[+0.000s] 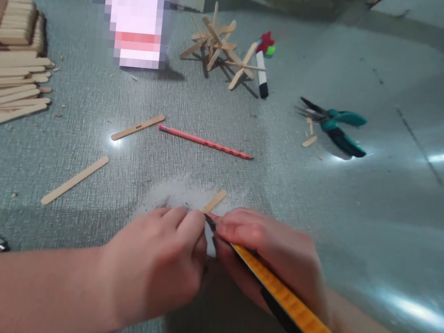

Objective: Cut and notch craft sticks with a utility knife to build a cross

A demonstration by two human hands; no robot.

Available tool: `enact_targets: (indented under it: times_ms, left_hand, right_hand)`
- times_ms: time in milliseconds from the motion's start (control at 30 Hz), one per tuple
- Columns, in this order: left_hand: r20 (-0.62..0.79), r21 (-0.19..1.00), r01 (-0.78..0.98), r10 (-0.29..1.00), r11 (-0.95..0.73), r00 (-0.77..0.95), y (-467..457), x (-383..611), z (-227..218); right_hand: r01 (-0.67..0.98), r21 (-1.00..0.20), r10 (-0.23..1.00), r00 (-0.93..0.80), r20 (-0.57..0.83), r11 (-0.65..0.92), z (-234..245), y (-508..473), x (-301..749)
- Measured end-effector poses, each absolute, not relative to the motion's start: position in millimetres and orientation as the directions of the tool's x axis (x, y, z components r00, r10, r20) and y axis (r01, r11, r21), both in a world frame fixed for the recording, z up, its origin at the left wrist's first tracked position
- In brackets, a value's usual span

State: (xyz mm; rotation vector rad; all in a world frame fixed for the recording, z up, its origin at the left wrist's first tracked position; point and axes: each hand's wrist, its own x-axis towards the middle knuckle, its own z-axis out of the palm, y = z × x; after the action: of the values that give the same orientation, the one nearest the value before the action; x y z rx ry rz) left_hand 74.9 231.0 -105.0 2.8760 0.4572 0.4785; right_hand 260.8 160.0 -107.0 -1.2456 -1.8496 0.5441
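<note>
Wooden stick (pixel 216 200) between left hand (pixel 163 254) and right hand (pixel 277 244), over pale patch (pixel 179 187) on table (pixel 330 212), far end jutting past knuckles; step in hand, judged: cutting or scoring stick with yellow knife (pixel 291 299). Next move likely calls for steady stick, light pressure, left fingers clear of edge. Left hand curled, seemingly pinching stick, fingertips hidden. Right hand wrapped round knife near blade (pixel 210 220), forefinger laid forward, wrists angled inward
</note>
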Motion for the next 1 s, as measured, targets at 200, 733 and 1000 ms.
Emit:
enact_targets:
  times_ms: [200, 733, 1000]
  left_hand:
    - [0.298, 0.257, 0.251, 0.323, -0.933, 0.898, 233, 72, -110]
    - [0.09, 0.461, 0.223, 0.295, -0.859, 0.951, 282, 70, -106]
    - [0.025, 0.417, 0.174, 0.203, -0.892, 0.979, 282, 68, -104]
  right_hand:
    - [0.606, -0.715, 0.913, -0.048, 0.404, 0.349, -112, 155, 266]
    - [0.575, -0.762, 0.928, 0.014, 0.373, 0.297, -117, 147, 272]
    - [0.544, -0.752, 0.92, -0.11, 0.376, 0.372, -112, 153, 270]
